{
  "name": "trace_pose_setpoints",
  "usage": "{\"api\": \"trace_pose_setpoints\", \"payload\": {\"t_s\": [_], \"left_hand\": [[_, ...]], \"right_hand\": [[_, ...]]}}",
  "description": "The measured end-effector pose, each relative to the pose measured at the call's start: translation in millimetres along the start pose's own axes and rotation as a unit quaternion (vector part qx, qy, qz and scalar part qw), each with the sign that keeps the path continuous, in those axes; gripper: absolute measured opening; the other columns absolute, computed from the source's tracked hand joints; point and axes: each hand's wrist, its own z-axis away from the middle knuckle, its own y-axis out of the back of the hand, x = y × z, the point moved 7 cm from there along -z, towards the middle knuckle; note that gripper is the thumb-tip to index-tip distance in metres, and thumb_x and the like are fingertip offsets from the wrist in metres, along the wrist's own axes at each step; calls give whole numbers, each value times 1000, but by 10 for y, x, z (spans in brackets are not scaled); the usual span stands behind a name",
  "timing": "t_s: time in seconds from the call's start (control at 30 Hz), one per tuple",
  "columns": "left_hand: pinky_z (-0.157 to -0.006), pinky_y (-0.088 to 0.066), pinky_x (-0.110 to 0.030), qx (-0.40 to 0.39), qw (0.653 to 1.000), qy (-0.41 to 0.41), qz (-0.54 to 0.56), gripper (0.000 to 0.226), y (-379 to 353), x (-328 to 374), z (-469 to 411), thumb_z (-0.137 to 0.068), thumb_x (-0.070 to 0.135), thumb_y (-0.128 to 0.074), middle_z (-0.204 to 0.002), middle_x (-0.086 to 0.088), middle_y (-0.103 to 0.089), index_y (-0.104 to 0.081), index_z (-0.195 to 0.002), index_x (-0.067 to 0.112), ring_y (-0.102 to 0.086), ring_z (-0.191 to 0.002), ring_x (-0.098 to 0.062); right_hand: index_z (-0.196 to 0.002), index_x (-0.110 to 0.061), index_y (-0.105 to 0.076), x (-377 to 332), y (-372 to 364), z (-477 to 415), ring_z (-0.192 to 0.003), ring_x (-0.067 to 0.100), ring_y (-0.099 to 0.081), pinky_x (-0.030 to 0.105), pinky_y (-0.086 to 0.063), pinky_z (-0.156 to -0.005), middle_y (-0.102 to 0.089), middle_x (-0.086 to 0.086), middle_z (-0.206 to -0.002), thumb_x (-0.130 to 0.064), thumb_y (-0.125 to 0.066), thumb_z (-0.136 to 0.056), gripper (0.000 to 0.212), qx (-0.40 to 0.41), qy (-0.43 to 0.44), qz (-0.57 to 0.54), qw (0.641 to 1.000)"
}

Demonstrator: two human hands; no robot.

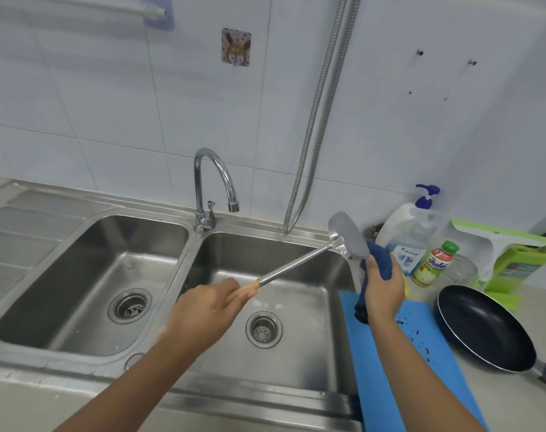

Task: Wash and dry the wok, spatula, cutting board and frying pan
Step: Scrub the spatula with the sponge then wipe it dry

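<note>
Head view: left grip [209, 307] clenched round spatula [296, 265] handle, over sink [265, 254]. Right grip [385, 288] squeezing blue cloth [380, 260] against spatula blade, drying it, I think. Cutting board [405, 369] speckled, frying pan [483, 328] waiting on surface [514, 406]. Wok not seen. Lots left.

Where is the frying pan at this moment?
The frying pan lies on the counter at the far right of the head view, beside the blue cutting board and in front of the small juice bottle.
</note>
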Motion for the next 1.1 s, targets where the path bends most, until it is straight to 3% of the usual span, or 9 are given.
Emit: {"api": "trace_pose_setpoints", "payload": {"t_s": [0.1, 0.17, 0.27, 0.37, 0.5, 0.67, 0.8, 0.93, 1.1], "left_hand": [[-53, -41, -27, -8, 1000, 18, -14, 45, 61, 5, -130, -89, 70, -33, -58, 7, -55, -47, -72, 30, -57, -59, -12], [-56, -44, -28, -36, 999, 34, -20, 46, 13, -18, -191, -90, 70, -34, -60, 6, -56, -45, -69, 31, -57, -61, -12], [-59, -48, -29, -59, 998, 23, -28, 50, -88, 69, -281, -90, 72, -33, -63, 6, -58, -55, -77, 29, -58, -62, -10], [-56, -49, -26, -66, 997, -8, -46, 53, -149, 202, -348, -91, 71, -31, -65, 7, -60, -61, -86, 29, -58, -61, -9], [-61, -53, -29, -69, 995, -14, -66, 53, -149, 208, -353, -91, 71, -30, -69, 7, -62, -63, -91, 29, -60, -64, -11], [-62, -52, -31, -74, 995, -4, -70, 54, -166, 140, -326, -89, 74, -28, -65, 7, -59, -59, -83, 30, -59, -64, -12], [-62, -47, -30, -88, 992, -9, -89, 53, -155, 123, -279, -92, 71, -30, -60, 8, -49, -56, -80, 26, -56, -64, -15], [-61, -43, -31, -95, 988, -40, -113, 52, -227, 185, -123, -91, 70, -32, -64, 6, -50, -62, -91, 28, -51, -64, -15], [-58, -38, -29, -96, 987, -32, -121, 51, -242, 116, -163, -92, 70, -30, -59, 7, -42, -61, -95, 29, -51, -64, -15]], "right_hand": [[-135, -30, -53, -72, 238, 67, -124, 12, -52, 35, -41, -107, -57, -9, -134, -56, -63, -84, 58, 80, 3, -48, 996], [-135, -33, -54, -221, 350, 130, -120, 7, -51, 34, -41, -106, -54, -9, -133, -52, -65, -85, 55, 99, 29, -51, 993], [-134, -31, -56, -503, 195, 294, -114, 7, -47, 26, -39, -95, -42, -4, -134, -34, -71, -86, 50, -8, 129, 61, 990], [-129, -33, -60, -573, -110, 424, -120, 17, -50, 37, -49, -93, -39, -2, -138, -36, -72, -83, 48, -98, 231, 197, 948], [-127, -32, -61, -642, -161, 225, -118, 21, -52, 42, -50, -94, -43, 0, -137, -39, -70, -84, 44, -60, 213, 209, 952], [-127, -31, -61, -580, -268, 287, -113, 20, -53, 29, -46, -88, -44, -1, -134, -38, -69, -86, 42, -46, 181, 203, 961], [-124, -32, -62, -623, -444, 400, -106, 17, -54, 29, -47, -84, -45, -3, -127, -38, -70, -84, 41, -80, 242, 213, 943], [-132, -28, -58, -517, -376, -52, -108, 23, -57, 28, -40, -82, -45, 3, -128, -43, -66, -86, 48, -84, 89, 186, 975], [-131, -29, -58, -427, -442, 209, -107, 9, -49, 24, -40, -90, -43, -6, -124, -41, -67, -87, 47, -158, 159, 140, 964]]}}
